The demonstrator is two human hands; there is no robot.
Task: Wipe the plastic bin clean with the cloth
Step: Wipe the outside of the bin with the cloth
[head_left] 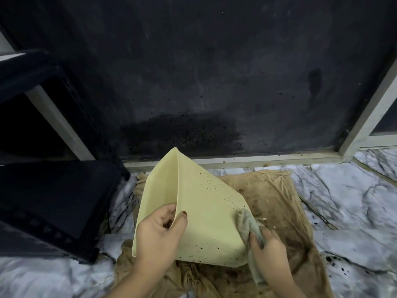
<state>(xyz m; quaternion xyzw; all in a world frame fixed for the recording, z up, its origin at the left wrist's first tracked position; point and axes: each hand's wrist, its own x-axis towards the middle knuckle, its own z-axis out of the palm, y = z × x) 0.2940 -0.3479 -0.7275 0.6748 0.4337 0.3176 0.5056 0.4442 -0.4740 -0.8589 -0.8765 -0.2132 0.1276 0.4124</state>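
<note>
Marble floor (343, 201) under a brown sheet (279, 190). Your left hand (158, 235) pinches the rim of the tilted, speckled bin (204, 216); your right hand (269, 250) grips the cloth (247, 222) against its far corner.

pale yellow bin (204, 214) dark-speckled, cloth (249, 226) grey.

2 hands — left (160, 230), right (269, 246) — 1 plastic bin (206, 214), 1 grey cloth (249, 225), 1 brown sheet (277, 203).
</note>
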